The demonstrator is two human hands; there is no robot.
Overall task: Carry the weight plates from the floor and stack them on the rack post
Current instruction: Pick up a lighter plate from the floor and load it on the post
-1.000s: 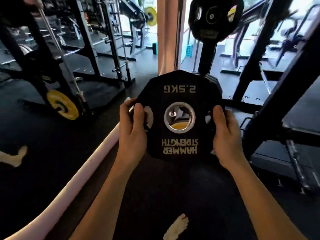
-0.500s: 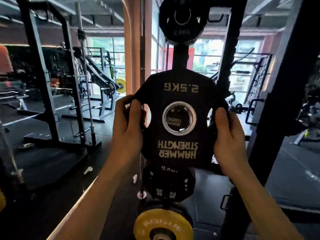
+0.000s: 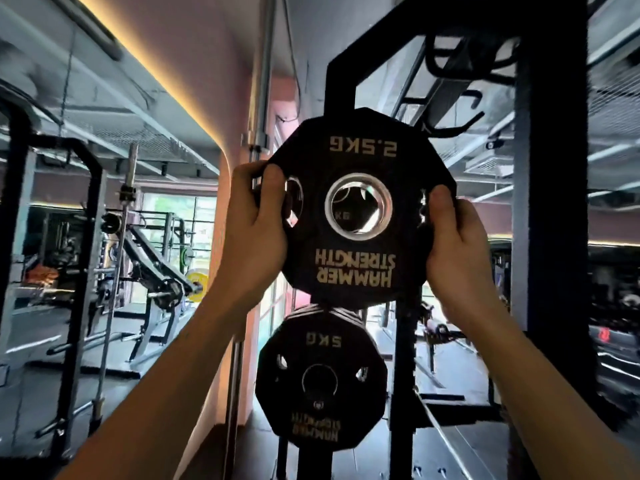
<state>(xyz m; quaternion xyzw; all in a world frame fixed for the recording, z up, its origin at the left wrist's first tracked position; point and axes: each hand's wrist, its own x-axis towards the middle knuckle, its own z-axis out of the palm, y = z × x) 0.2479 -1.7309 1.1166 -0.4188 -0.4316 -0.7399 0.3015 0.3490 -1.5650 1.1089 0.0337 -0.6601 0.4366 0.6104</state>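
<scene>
Above a racked black 5 kg plate (image 3: 320,386), left hand (image 3: 252,233) and right hand (image 3: 457,251) grasp a black twelve-sided 2.5 kg plate (image 3: 360,271) (lettering upside down).

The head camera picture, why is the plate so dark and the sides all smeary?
Head view: bright windows behind leave the 2.5 kg plate and the 5 kg plate nearly black; its metal ring glints; the gym at both edges is blurred and the rack post looks stretched by the wide lens.
</scene>
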